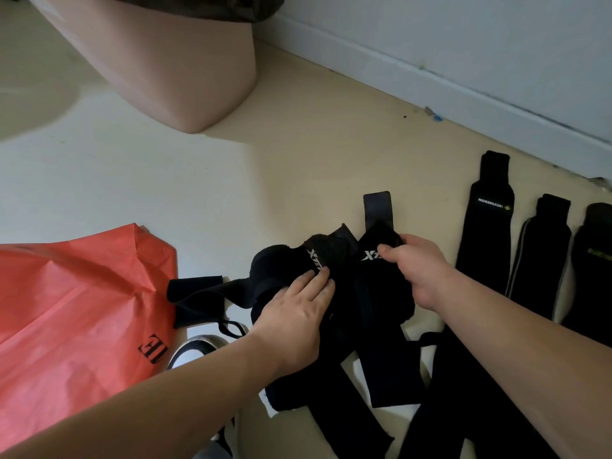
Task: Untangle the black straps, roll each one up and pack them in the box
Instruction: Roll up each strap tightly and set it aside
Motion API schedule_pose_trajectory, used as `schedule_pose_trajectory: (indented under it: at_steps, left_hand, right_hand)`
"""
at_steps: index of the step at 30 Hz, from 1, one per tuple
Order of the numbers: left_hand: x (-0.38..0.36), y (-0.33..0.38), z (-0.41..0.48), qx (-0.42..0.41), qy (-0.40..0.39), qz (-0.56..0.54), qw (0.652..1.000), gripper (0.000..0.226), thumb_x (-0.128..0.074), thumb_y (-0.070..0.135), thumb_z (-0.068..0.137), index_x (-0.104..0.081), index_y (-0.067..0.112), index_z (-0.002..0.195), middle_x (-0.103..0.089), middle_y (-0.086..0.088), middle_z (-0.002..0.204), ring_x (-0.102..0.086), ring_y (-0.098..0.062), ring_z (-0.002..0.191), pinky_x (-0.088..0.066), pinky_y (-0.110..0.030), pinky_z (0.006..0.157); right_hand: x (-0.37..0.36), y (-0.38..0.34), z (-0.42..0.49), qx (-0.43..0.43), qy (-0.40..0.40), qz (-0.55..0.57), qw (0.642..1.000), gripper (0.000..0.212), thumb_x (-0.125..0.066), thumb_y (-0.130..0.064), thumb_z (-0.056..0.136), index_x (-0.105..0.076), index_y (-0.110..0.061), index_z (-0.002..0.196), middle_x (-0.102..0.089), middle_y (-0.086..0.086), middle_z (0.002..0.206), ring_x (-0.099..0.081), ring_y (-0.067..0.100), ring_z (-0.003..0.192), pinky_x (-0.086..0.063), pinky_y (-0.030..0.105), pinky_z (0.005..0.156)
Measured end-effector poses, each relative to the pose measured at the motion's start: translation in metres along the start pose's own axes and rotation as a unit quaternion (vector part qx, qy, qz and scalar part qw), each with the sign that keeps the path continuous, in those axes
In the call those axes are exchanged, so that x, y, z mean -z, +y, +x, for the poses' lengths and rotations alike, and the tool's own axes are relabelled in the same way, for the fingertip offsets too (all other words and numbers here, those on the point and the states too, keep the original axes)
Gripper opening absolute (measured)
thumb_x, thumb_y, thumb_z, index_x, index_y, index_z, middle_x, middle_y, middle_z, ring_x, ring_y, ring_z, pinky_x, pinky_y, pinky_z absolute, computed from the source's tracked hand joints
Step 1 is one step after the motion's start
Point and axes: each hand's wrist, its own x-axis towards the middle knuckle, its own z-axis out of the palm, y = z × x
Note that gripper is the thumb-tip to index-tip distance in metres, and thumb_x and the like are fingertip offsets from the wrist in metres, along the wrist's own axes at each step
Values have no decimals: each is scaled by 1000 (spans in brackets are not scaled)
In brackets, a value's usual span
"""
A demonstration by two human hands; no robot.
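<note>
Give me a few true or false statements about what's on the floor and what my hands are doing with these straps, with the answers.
1. The right hand pinches a black strap with white lettering. True.
2. The left hand is lifted clear of the tangled pile. False: it presses on the pile.
3. Three straps lie flat side by side on the right. True.
4. The plastic bag on the left is blue. False: it is orange-red.
5. A pink bin stands on the floor beyond the pile. True.
</note>
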Motion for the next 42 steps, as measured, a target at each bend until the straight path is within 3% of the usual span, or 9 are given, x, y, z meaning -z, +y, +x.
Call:
schedule_pose_trajectory:
  at_steps: [8,10,13,16,20,24,30,35,42]
  left_hand:
    - [16,-8,20,52,-5,24,998,84,-53,21,98,-7,10,168,14,-13,176,10,-26,164,-18,-39,131]
    - [28,-16,30,95,-3,35,995,85,-55,23,97,-8,5,166,12,-21,174,6,-33,164,-21,-43,130]
    - [41,-23,38,146,-47,1,988,77,-57,17,96,-19,5,162,-18,-24,168,-38,-38,149,-48,-45,108]
    - [45,-26,43,150,-83,50,984,43,-58,12,94,-48,11,137,-48,-11,143,-64,-33,114,-53,-44,79]
    - [61,-32,60,162,-41,74,983,57,-63,0,89,-43,13,141,-48,-9,140,-65,-36,110,-58,-50,79]
    - [66,-38,67,154,-33,89,984,77,-67,-6,84,-31,12,150,-44,-12,141,-65,-35,95,-45,-40,59]
    - [45,-58,55,202,-32,76,976,72,-63,-1,93,-29,16,154,-45,-12,138,-69,-37,105,-51,-42,65]
    - [53,-54,51,166,-37,172,970,41,-61,3,95,-52,16,133,-57,-6,129,-68,-29,104,-45,-38,66]
    - [104,-49,47,291,175,-117,933,22,-52,34,99,-62,15,100,-63,-2,88,-61,-29,82,-46,-34,67]
  right_hand:
    - [4,-4,-2,15,22,-4,1000,39,-53,9,93,-79,-19,99,-76,21,107,-74,34,93,-64,51,87]
    - [3,-7,-5,52,59,-20,997,33,-56,2,99,-74,-25,98,-76,12,107,-72,26,89,-63,38,79]
    - [3,-8,-4,64,89,-32,993,21,-57,-4,100,-67,-22,101,-72,10,107,-69,23,86,-56,31,69]
    - [1,-9,-6,25,48,-14,998,12,-64,-7,95,-69,-14,104,-73,15,102,-72,32,87,-63,42,72]
    - [-5,-9,-12,0,-2,0,1000,18,-77,-14,87,-74,-11,105,-77,19,104,-76,38,91,-65,54,85]
    - [-1,-13,-16,-54,-49,60,996,22,-67,-22,85,-73,-7,100,-72,16,92,-71,34,78,-61,42,71]
    - [-1,-15,-15,-21,-35,25,999,27,-67,-24,96,-68,-10,119,-75,18,110,-75,37,92,-63,50,82]
    - [-8,-13,-20,38,33,-19,999,24,-64,-23,104,-64,-12,125,-72,12,111,-73,29,95,-58,33,67]
    - [-16,-19,-32,71,85,-22,994,19,-61,-26,106,-67,-13,118,-70,4,103,-68,20,88,-55,30,70]
